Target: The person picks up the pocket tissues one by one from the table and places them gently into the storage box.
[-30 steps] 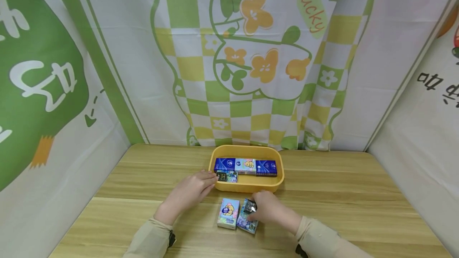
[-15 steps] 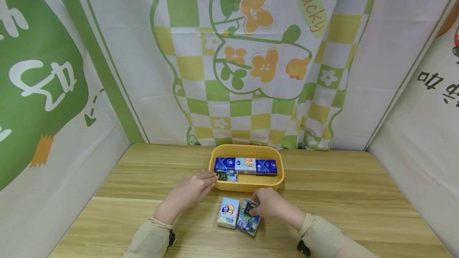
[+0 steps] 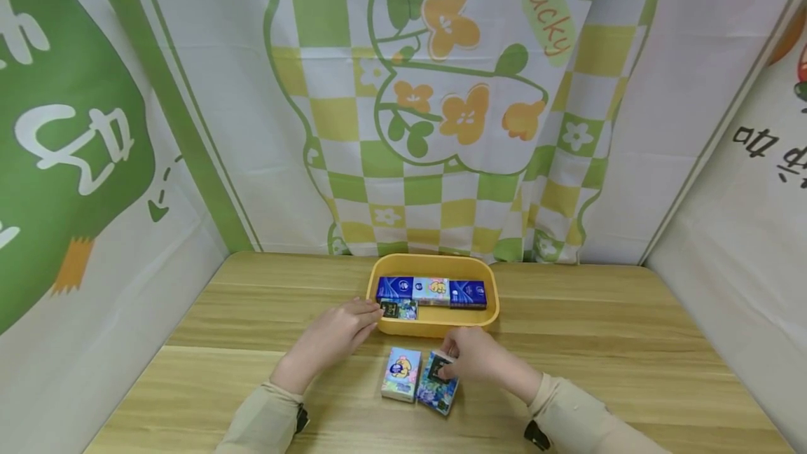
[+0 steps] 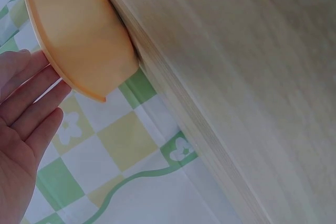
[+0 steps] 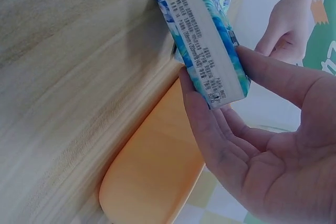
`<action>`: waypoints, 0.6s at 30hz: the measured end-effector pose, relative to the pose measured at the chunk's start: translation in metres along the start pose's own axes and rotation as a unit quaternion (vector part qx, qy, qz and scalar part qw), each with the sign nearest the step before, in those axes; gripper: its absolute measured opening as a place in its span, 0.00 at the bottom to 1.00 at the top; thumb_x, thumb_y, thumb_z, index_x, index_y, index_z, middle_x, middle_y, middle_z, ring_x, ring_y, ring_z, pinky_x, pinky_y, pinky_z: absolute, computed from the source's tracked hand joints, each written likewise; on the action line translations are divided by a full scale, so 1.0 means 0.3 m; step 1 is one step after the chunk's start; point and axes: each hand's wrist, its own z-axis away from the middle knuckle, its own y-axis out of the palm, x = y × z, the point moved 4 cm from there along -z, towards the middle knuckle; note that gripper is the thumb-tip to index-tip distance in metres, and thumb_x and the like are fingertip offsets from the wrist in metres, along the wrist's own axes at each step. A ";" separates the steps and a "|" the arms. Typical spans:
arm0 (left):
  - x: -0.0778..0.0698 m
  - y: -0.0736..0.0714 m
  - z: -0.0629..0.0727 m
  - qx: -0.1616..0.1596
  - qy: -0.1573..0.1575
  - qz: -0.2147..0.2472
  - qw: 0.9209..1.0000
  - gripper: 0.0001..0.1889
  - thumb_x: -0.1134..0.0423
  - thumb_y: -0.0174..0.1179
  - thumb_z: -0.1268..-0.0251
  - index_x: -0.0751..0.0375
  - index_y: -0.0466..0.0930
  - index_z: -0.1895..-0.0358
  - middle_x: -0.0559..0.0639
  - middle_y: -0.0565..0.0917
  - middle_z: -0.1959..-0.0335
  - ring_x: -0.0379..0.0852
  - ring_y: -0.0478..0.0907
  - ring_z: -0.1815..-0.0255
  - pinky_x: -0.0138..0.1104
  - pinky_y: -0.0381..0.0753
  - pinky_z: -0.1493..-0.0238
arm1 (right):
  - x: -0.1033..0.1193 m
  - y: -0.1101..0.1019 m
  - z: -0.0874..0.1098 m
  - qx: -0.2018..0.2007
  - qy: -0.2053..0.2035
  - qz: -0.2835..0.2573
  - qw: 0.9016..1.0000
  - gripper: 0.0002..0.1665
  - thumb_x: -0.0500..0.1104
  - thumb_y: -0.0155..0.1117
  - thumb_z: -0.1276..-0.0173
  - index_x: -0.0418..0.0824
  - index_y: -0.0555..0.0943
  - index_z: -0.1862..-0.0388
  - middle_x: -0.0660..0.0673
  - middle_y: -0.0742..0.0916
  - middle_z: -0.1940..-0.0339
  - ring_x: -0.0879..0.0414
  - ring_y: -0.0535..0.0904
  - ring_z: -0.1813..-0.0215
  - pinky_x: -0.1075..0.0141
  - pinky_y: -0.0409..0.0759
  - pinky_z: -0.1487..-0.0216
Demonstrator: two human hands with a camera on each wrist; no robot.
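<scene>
My right hand (image 3: 477,357) pinches a blue flowery pocket tissue pack (image 3: 436,392) between thumb and fingers, in front of the yellow basket (image 3: 435,330). In the right wrist view, the pack's printed white side (image 5: 202,45) faces the camera. Beside it on the table lies a light blue tissue pack (image 3: 401,374) with a yellow cartoon figure. My left hand (image 3: 336,331) touches the basket's left rim; in the left wrist view its fingers (image 4: 39,106) look nearly straight against that rim. Inside, another flowery pack (image 3: 406,310) sits at the front left, partly behind the fingertips.
Along the basket's back stand two dark blue tissue packs (image 3: 395,289) with a light blue cartoon pack (image 3: 431,291) between them. The wooden table (image 3: 586,342) meets a green-and-white patterned curtain (image 3: 441,216) behind; printed cloth hangs at both sides.
My right hand has shifted slightly up and to the right, its thumb now on the flowery pack's dark label. That pack has turned a little. The left hand stays put.
</scene>
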 end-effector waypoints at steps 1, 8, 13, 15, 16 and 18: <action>0.001 0.000 0.000 0.001 -0.001 0.000 1.000 0.14 0.64 0.62 0.39 0.63 0.82 0.50 0.57 0.84 0.49 0.54 0.82 0.48 0.43 0.82 0.44 | 0.001 -0.002 0.001 -0.002 -0.001 -0.003 1.000 0.16 0.41 0.77 0.52 0.38 0.80 0.67 0.49 0.82 0.72 0.57 0.76 0.68 0.63 0.79 0.68; 0.003 0.000 0.001 -0.004 0.005 -0.002 1.000 0.14 0.64 0.62 0.39 0.63 0.82 0.50 0.58 0.84 0.50 0.54 0.82 0.49 0.43 0.83 0.45 | 0.010 -0.026 0.006 -0.015 -0.014 -0.003 1.000 0.17 0.40 0.77 0.54 0.37 0.79 0.69 0.48 0.81 0.74 0.56 0.75 0.70 0.65 0.77 0.71; 0.003 0.001 0.000 -0.002 0.007 -0.005 1.000 0.14 0.63 0.62 0.38 0.64 0.82 0.50 0.58 0.84 0.50 0.55 0.82 0.48 0.43 0.83 0.45 | 0.017 -0.046 0.005 -0.018 -0.008 0.001 1.000 0.17 0.42 0.77 0.54 0.39 0.77 0.70 0.49 0.79 0.74 0.56 0.74 0.70 0.66 0.76 0.71; 0.003 0.001 0.000 -0.001 0.006 -0.004 1.000 0.15 0.63 0.62 0.38 0.64 0.82 0.50 0.58 0.84 0.49 0.55 0.82 0.48 0.43 0.82 0.45 | 0.018 -0.053 0.003 -0.018 -0.003 -0.007 1.000 0.17 0.42 0.77 0.53 0.39 0.77 0.69 0.49 0.79 0.74 0.56 0.73 0.71 0.67 0.75 0.72; 0.003 0.000 0.000 0.000 0.006 -0.005 1.000 0.15 0.63 0.62 0.38 0.64 0.82 0.50 0.58 0.84 0.49 0.55 0.82 0.48 0.43 0.82 0.44 | 0.019 -0.057 0.002 -0.020 -0.003 -0.009 1.000 0.17 0.42 0.77 0.53 0.40 0.77 0.70 0.49 0.79 0.74 0.56 0.73 0.71 0.67 0.74 0.73; 0.003 0.002 0.000 0.000 0.005 -0.005 1.000 0.15 0.63 0.62 0.38 0.64 0.82 0.50 0.58 0.84 0.49 0.55 0.82 0.48 0.43 0.82 0.44 | 0.020 -0.065 0.000 -0.024 -0.004 -0.010 1.000 0.17 0.41 0.77 0.53 0.40 0.77 0.70 0.48 0.79 0.75 0.56 0.73 0.72 0.67 0.74 0.73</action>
